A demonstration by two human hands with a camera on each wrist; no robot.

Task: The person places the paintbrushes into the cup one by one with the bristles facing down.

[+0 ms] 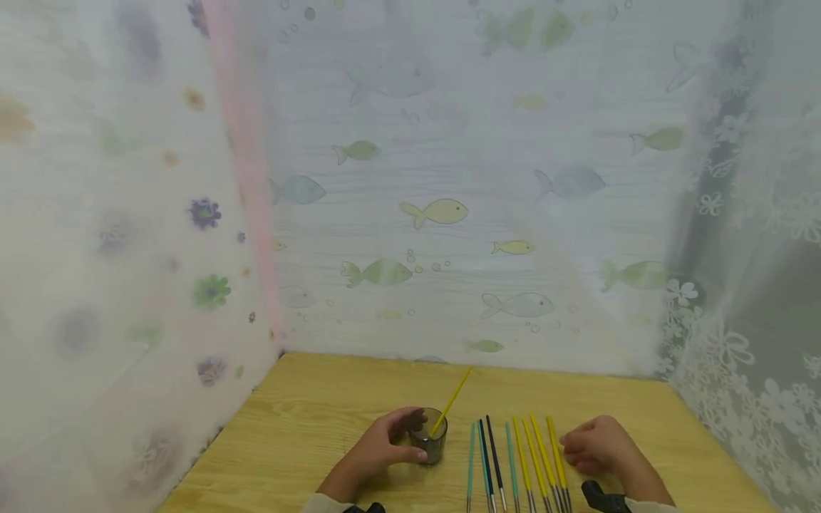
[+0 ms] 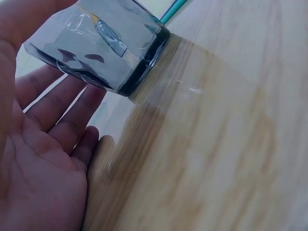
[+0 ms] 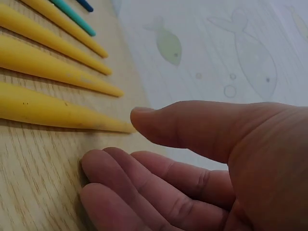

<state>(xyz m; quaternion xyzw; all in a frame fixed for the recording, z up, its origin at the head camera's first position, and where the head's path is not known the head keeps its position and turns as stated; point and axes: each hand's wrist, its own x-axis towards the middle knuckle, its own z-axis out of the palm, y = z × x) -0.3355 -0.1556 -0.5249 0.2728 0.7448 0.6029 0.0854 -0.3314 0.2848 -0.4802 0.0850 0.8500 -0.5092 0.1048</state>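
Note:
My left hand [image 1: 385, 445] holds a smoky clear glass [image 1: 434, 447], its thumb at the near side and fingers round the far side. One yellow-handled paintbrush [image 1: 452, 400] leans in the glass; its metal collar and pale bristles [image 2: 129, 57] show through the wall in the left wrist view. To the right, my right hand [image 1: 599, 447] rests low over the table with fingers loosely curled and nothing in them. Its thumb tip comes close to the handle end of the rightmost yellow paintbrush [image 3: 53, 108], which lies on the table.
Several more paintbrushes lie in a row between the hands: yellow ones [image 1: 537, 456], teal ones [image 1: 511, 456] and dark blue ones [image 1: 494, 452]. They rest on a wood-grain table [image 1: 288, 427]. A fish-print curtain [image 1: 449, 285] hangs behind, with a flowered sheet [image 1: 128, 285] on the left.

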